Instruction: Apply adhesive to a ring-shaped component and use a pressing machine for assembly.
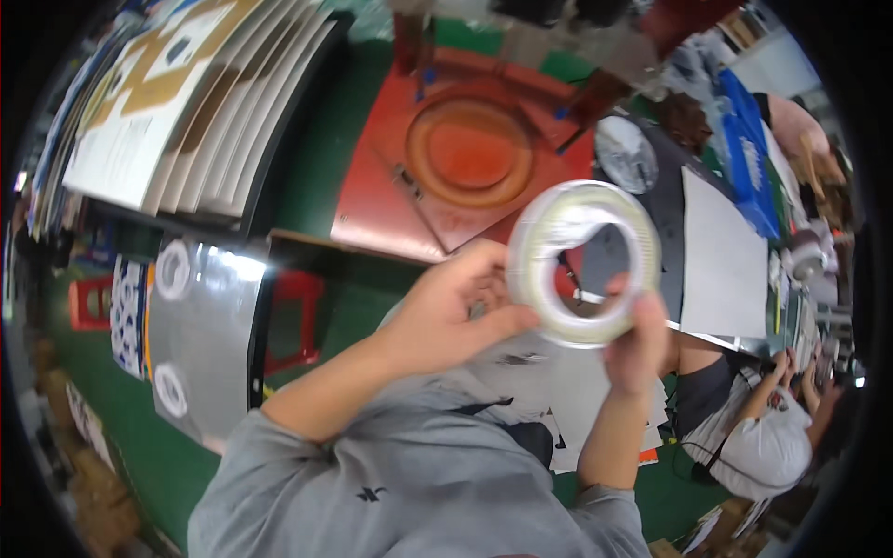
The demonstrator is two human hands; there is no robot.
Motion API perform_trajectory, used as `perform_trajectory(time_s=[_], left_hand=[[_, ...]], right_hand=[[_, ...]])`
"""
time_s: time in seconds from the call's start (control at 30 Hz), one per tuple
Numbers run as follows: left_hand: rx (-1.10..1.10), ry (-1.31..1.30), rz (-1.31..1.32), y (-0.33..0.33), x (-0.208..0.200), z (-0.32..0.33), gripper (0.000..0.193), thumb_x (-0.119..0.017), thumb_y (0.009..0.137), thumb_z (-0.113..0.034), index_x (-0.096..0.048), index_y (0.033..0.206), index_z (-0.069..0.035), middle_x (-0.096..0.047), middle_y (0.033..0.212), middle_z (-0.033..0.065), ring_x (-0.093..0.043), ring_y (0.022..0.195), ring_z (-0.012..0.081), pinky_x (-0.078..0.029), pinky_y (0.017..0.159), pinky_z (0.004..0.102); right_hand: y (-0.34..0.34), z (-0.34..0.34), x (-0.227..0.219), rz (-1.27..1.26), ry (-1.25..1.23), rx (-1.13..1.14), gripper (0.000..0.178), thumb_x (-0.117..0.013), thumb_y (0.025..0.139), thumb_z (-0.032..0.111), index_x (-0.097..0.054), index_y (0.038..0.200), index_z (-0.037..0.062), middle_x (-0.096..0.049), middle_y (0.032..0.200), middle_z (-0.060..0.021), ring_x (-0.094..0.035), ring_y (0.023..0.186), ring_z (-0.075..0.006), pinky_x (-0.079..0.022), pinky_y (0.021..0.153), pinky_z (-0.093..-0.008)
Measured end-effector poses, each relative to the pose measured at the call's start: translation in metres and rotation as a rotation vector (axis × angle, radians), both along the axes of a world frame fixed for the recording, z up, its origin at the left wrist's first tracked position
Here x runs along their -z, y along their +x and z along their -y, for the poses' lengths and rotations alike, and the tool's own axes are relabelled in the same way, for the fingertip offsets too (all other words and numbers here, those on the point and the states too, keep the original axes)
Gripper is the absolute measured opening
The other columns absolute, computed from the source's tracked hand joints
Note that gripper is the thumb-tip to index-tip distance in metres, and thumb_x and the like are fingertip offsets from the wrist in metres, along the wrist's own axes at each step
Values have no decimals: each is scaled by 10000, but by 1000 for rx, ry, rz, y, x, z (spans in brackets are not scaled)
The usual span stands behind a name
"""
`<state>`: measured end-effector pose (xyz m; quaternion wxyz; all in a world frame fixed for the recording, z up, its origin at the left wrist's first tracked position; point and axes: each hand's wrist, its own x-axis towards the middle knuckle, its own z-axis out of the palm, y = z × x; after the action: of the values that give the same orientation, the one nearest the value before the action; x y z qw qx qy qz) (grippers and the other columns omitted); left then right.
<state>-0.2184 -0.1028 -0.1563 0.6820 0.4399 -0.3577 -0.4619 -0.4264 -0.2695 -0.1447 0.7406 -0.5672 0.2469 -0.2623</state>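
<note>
A wide roll of pale, whitish tape [526,265] is held up in front of me, its round core hole facing the camera. My left hand [453,307] grips its left edge, with the thumb along the lower left and the other fingers curled. At its lower right, my right hand [638,346] holds the rim, and a fingertip shows through the hole. Behind the roll lies a red metal plate [381,200] with a large round recess, partly hidden by the roll and my left hand.
White boards [121,158] stand stacked at the far left. Below them, two white rings [172,270] lie on a grey sheet-topped table [219,321], near a red stool [296,321]. To the right are a white sheet [726,251] and a blue box [749,153]. A co-worker [753,437] is at the lower right.
</note>
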Motion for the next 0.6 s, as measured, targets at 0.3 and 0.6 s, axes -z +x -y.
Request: perform_trajectory(time_s=[0.3, 0.6], left_hand=[[122, 456, 118, 29, 81, -86, 150, -699, 1007, -149, -676, 1089, -26, -727, 921, 28, -686, 823, 84, -539, 713, 251], [-1387, 1011, 663, 213, 149, -300, 355, -696, 880, -145, -701, 1204, 1, -753, 1067, 164, -721, 964, 264, -556, 870, 365]], right_hand=[[-234, 233, 43, 94, 252, 380, 253, -551, 1093, 266, -612, 1025, 30, -612, 822, -32, -539, 697, -128, -444, 665, -281], [-280, 313, 71, 288, 630, 564, 547, -506, 1087, 192, -376, 1555, -59, -604, 1390, -186, -600, 1100, -261, -475, 952, -356]])
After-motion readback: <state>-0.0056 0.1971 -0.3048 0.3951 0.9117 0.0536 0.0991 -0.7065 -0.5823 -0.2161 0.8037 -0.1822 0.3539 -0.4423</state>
